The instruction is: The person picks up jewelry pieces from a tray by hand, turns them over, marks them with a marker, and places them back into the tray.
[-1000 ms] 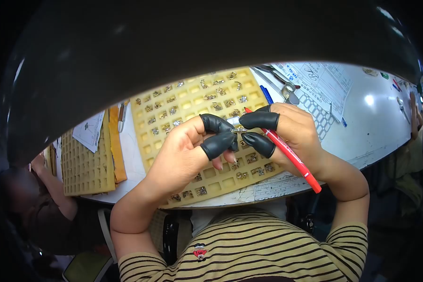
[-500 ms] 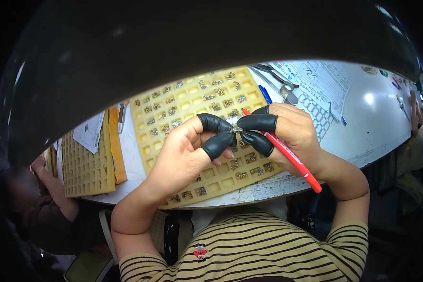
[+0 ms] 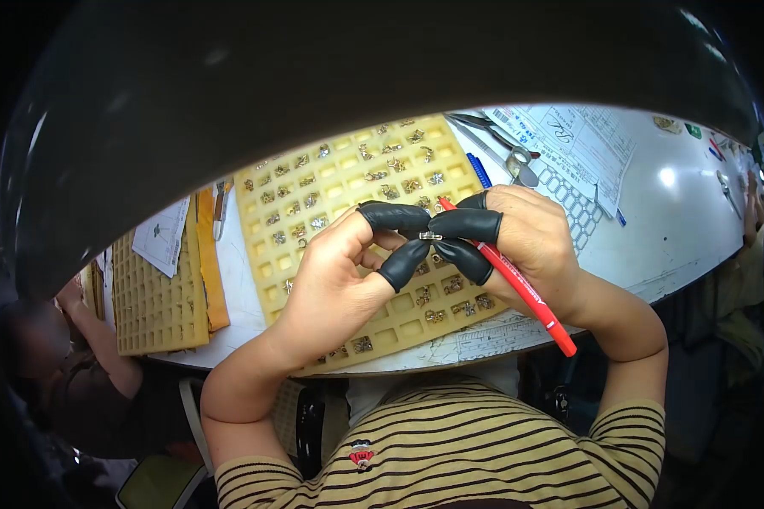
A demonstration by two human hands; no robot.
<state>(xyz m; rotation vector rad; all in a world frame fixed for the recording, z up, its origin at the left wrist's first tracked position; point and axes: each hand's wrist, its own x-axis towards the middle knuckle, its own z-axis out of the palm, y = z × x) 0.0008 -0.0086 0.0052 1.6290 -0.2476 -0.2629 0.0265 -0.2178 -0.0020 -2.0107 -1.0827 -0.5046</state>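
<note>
Black finger covers sit on the thumbs and some fingers of both hands. My left hand (image 3: pixel 335 263) and my right hand (image 3: pixel 526 242) meet fingertip to fingertip, pinching a small metal piece (image 3: pixel 430 236) between them. A red pen (image 3: pixel 530 297) is tucked in my right hand, its tip pointing up and left past the fingers. Under both hands lies a yellow foam tray (image 3: pixel 382 339) with square pockets, several of which hold small shiny metal pieces (image 3: pixel 362 344).
At the left are a second yellow tray (image 3: pixel 157 301), a paper (image 3: pixel 159 237) and another person's arm (image 3: pixel 102 343). Beyond my right hand lie printed papers (image 3: pixel 573 144), metal tools (image 3: pixel 519 161) and a blue item (image 3: pixel 479 170). A spoon-like tool (image 3: pixel 727 191) is far right.
My left hand has shifted slightly right, with its forefinger straighter and closer to my right fingertips. The small piece has turned a little, and the pen's lower end has swung slightly down.
</note>
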